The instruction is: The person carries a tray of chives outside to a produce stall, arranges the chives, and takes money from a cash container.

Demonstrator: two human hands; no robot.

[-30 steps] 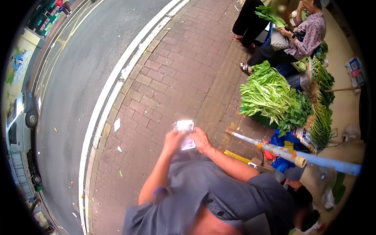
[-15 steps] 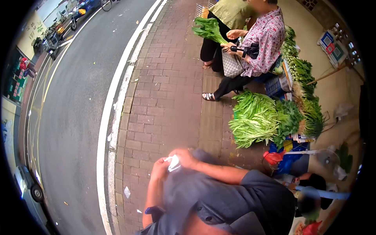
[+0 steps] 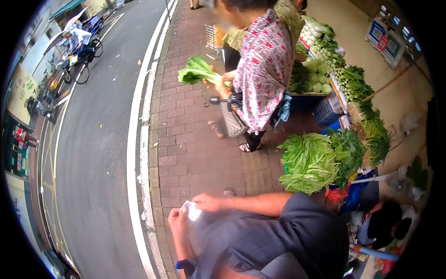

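Held low in front of my dark grey shirt (image 3: 260,237) is a small white sheet (image 3: 192,211), paper or tissue; I cannot tell which. My left hand (image 3: 177,220) pinches its left edge. The fingers of my right hand (image 3: 207,202) are closed on its upper right side, so both hands share it. Part of the sheet is hidden behind the fingers.
A person in a patterned shirt (image 3: 262,69) stands ahead holding leafy greens (image 3: 199,70). Piled greens (image 3: 309,162) and cabbages (image 3: 317,76) line the right wall. A road (image 3: 102,153) with a cyclist (image 3: 80,39) runs along the left. Someone in black (image 3: 386,225) is low at right.
The white sheet looks flatter and more spread between my hands. The person with the greens has turned and come nearer. A cyclist has appeared on the road.
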